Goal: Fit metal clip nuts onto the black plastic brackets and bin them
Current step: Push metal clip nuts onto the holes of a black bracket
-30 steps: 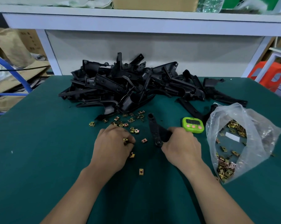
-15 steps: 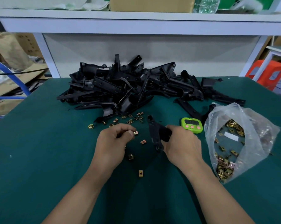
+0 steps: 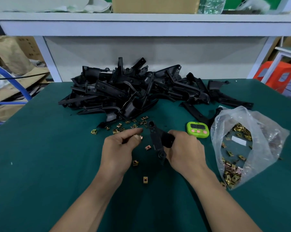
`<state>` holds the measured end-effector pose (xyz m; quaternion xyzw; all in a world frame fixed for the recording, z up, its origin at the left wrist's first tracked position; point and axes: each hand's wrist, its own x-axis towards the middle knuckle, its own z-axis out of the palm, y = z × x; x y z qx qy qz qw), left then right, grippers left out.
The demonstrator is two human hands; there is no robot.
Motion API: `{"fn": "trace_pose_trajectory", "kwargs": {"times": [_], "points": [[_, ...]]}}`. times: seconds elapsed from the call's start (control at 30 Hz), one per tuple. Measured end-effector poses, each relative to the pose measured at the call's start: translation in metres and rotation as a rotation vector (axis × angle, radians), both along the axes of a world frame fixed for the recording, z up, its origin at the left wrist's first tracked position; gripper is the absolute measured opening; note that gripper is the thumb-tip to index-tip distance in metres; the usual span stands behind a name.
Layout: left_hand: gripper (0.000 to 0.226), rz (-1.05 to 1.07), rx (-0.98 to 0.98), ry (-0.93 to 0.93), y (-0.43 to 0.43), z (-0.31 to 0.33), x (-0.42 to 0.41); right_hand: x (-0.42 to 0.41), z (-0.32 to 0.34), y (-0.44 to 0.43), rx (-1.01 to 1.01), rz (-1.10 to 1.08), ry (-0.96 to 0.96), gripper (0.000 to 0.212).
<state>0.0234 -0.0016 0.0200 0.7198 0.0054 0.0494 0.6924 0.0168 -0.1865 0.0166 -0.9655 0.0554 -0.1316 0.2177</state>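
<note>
Green matting (image 3: pixel 41 164) covers the workbench, with a white shelf (image 3: pixel 141 25) running across the back and a cardboard box (image 3: pixel 154 5) on top of it. A pile of black plastic brackets (image 3: pixel 133 91) lies tangled at the far middle of the mat. Just in front of it is a scatter of loose clip nuts (image 3: pixel 119 125), brass-coloured, with a few strays nearer the person.

The left hand (image 3: pixel 119 151) hovers low over the mat. Its fingers are curled in, and thumb and forefinger are closed on a single clip nut (image 3: pixel 140 137), which is mostly hidden by the fingertips. Just beside it, the right hand (image 3: pixel 186 153) grips one bracket (image 3: pixel 155 141), with the fingers wrapped round its wider end. The narrow arm of the bracket sticks out between the two hands, one round eye pointing toward the pile and another toward the person. The pinched nut and the bracket are close but not touching.

A lime-green digital timer (image 3: pixel 198 129) sits just beyond the right hand. To its right, a clear plastic bag (image 3: pixel 267 131) lies open and slumped, holding many more clip nuts. An orange stool (image 3: pixel 275 72) stands off the bench at the far right, and a blue hose (image 3: pixel 10 81) curves at the left.
</note>
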Motion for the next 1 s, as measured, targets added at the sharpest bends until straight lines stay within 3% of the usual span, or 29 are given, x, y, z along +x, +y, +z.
{"fn": "trace_pose_trajectory", "kwargs": {"times": [0.13,0.43,0.63,1.0], "points": [[0.026,0.061,0.049,0.012,-0.001,-0.002,-0.001,-0.001,-0.001,0.001,0.007,-0.003,-0.002,0.01],[0.011,-0.003,-0.177,0.106,-0.001,0.001,0.0,0.004,0.0,0.0,-0.025,-0.02,0.011,0.009],[0.017,-0.072,-0.116,0.043,-0.001,0.006,-0.004,0.003,-0.004,-0.003,-0.008,0.003,-0.004,0.009],[0.017,-0.203,-0.252,0.139,0.004,0.012,-0.007,0.002,-0.002,-0.004,0.007,0.07,0.007,0.012]]}}
